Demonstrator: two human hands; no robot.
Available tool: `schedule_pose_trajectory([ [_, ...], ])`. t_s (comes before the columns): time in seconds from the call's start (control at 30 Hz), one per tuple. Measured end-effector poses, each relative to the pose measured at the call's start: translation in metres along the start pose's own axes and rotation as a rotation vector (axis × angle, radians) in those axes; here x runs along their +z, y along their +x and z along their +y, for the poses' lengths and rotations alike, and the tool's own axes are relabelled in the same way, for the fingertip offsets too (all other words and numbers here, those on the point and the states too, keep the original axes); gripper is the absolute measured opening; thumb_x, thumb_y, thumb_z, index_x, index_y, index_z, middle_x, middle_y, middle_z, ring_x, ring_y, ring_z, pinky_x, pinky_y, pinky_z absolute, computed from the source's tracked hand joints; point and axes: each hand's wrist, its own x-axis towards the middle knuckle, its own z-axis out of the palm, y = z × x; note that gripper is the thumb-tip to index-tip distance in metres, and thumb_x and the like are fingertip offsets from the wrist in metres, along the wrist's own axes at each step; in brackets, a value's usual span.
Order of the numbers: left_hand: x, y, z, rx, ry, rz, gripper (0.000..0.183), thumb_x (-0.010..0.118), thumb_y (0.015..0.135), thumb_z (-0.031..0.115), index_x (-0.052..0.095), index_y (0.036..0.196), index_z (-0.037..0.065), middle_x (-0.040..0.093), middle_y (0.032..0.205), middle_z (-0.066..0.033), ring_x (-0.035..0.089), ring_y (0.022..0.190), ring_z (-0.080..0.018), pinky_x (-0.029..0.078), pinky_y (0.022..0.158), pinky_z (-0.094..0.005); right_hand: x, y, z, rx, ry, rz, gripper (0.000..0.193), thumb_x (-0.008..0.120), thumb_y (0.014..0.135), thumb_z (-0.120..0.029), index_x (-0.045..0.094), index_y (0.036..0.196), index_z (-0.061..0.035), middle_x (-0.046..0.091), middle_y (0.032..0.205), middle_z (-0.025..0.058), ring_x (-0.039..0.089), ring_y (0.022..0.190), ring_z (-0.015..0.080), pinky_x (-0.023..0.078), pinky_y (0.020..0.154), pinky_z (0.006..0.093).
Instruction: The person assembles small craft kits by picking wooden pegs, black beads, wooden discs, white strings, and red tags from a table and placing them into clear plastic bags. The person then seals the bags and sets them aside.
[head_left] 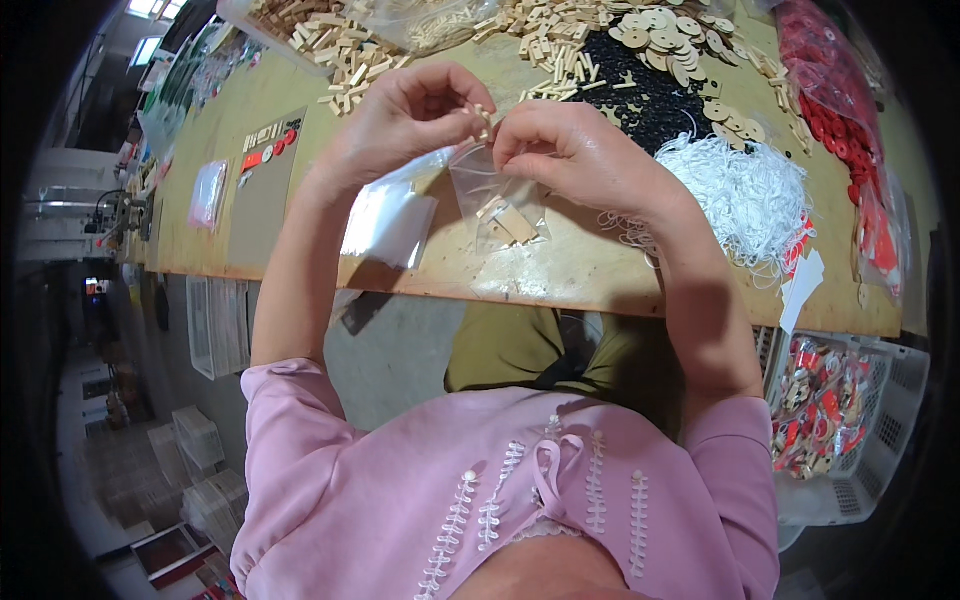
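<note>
My left hand [418, 112] is closed in a pinch on a small wooden piece [483, 122], held just above the mouth of a clear plastic bag [480, 185]. The fingers of my right hand [560, 140] are curled round the bag's upper right edge and grip it. Inside the bag's lower part lie a few flat wooden pieces [515, 224]. Left of this bag, a stack of clear plastic bags [392, 225] rests on the table and catches the light.
Heaps cover the far table [330, 250]: wooden blocks [350, 60], wooden discs [665, 40], black parts [640, 100], white string [735, 195]. Red parts in a bag [835, 130] lie right. A cardboard sheet [262, 215] with sample parts lies left. A white crate [885, 420] with filled bags stands below right.
</note>
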Motion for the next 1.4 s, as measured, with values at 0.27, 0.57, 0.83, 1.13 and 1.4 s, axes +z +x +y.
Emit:
schedule_pose_trajectory([
  [0.27, -0.005, -0.022, 0.009, 0.085, 0.175, -0.047, 0.018, 0.074, 0.095, 0.006, 0.07, 0.112, 0.002, 0.072, 0.102, -0.0004, 0.066, 0.092, -0.0077, 0.053, 0.083, -0.0248, 0.0, 0.002, 0.002, -0.062, 0.073, -0.023, 0.014, 0.065, 0.085, -0.008, 0.072, 0.096, -0.0019, 0.07, 0.082, 0.0089, 0.066, 0.078, 0.0168, 0.053, 0.075, 0.0304],
  [0.57, -0.026, -0.027, -0.019, -0.002, 0.059, 0.308, 0.021, 0.07, 0.1, 0.024, 0.073, 0.102, 0.004, 0.065, 0.08, 0.0027, 0.051, 0.072, -0.0038, 0.041, 0.062, -0.0216, 0.001, -0.001, -0.011, 0.071, 0.151, -0.061, 0.013, 0.067, 0.09, -0.005, 0.071, 0.101, 0.0003, 0.072, 0.093, 0.0039, 0.066, 0.083, 0.0132, 0.053, 0.078, 0.0286],
  [0.83, 0.027, 0.026, -0.056, 0.003, 0.105, 0.044, 0.017, 0.069, 0.099, 0.015, 0.07, 0.11, 0.002, 0.07, 0.091, 0.0002, 0.064, 0.082, -0.0083, 0.052, 0.072, -0.025, 0.022, -0.018, -0.058, -0.349, -0.266, -0.044, 0.015, 0.066, 0.085, -0.006, 0.068, 0.1, -0.0025, 0.068, 0.095, 0.0139, 0.068, 0.094, 0.0331, 0.055, 0.08, 0.0388],
  [1.13, 0.117, 0.107, -0.053, 0.178, 0.767, 0.031, 0.054, 0.083, 0.084, 0.03, 0.064, 0.13, 0.008, 0.066, 0.099, -0.0159, 0.067, 0.093, -0.0292, 0.056, 0.084, -0.0391, 0.017, -0.117, -0.109, -0.295, -0.27, 0.009, 0.016, 0.065, 0.081, -0.006, 0.061, 0.096, -0.0017, 0.059, 0.09, 0.0108, 0.062, 0.087, 0.03, 0.052, 0.074, 0.0409],
  [1.4, 0.124, 0.135, -0.059, 0.259, 0.76, -0.093, 0.041, 0.083, 0.083, 0.025, 0.07, 0.118, 0.007, 0.069, 0.096, -0.0166, 0.068, 0.09, -0.0289, 0.055, 0.08, -0.039, 0.016, -0.141, -0.094, -0.169, -0.245, 0.054, 0.017, 0.07, 0.082, -0.001, 0.065, 0.098, -0.0009, 0.064, 0.091, 0.013, 0.064, 0.089, 0.0331, 0.053, 0.077, 0.0407],
])
